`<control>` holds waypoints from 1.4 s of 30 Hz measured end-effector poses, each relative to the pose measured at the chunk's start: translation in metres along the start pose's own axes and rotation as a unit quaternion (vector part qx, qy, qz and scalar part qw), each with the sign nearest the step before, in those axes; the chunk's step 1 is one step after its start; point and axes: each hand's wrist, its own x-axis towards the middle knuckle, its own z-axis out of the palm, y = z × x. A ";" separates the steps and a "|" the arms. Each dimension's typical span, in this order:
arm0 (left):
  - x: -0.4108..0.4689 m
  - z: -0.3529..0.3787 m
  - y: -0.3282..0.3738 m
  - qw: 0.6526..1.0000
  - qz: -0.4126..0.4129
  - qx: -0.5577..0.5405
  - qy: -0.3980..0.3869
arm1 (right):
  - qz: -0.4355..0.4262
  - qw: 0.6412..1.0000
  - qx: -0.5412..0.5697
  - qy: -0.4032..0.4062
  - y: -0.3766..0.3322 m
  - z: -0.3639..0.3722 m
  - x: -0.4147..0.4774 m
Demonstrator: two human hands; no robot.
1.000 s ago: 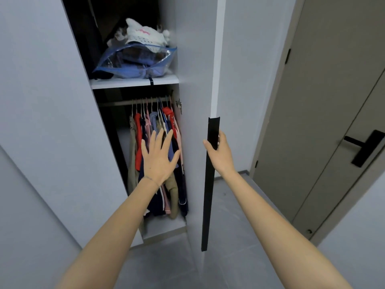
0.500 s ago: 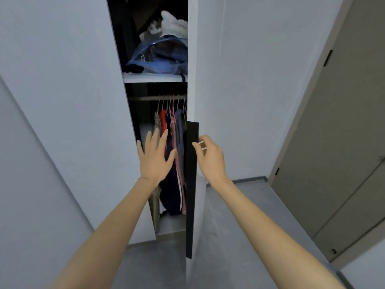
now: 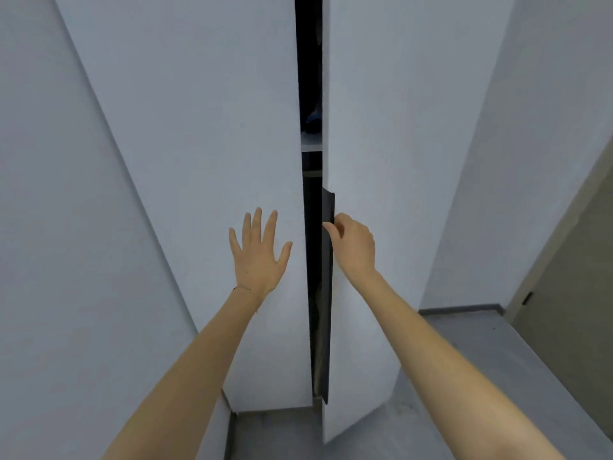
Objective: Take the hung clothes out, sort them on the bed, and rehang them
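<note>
The white wardrobe's right door [image 3: 381,134] stands almost closed, leaving a narrow dark gap [image 3: 310,78]. My right hand [image 3: 353,245] holds the long black handle strip [image 3: 327,293] on that door's edge, fingers curled round it. My left hand [image 3: 258,250] is spread flat, fingers straight, in front of the left white door [image 3: 205,127]; I cannot tell if it touches the panel. The hung clothes are hidden behind the doors. Through the gap only a slice of the shelf [image 3: 311,147] and something blue [image 3: 313,116] on it show.
A grey tiled floor [image 3: 464,360] runs to the right of the wardrobe. A brown room door [image 3: 570,267] is at the far right. A plain white wall [image 3: 49,227] fills the left side.
The right wardrobe door has swung from wide open to nearly closed with my right hand on its handle. The clothes have gone out of sight. My left hand shifted onto the left panel side.
</note>
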 end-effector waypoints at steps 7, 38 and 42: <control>0.043 0.021 -0.025 1.000 0.012 0.010 0.019 | 0.017 0.999 -0.039 0.006 0.000 0.035 0.035; 0.113 0.093 -0.022 0.992 -0.033 0.026 0.117 | 0.009 0.996 -0.078 -0.046 0.017 0.089 0.144; 0.110 0.086 -0.020 0.996 -0.034 0.027 0.083 | 0.004 0.996 -0.060 -0.062 0.021 0.086 0.141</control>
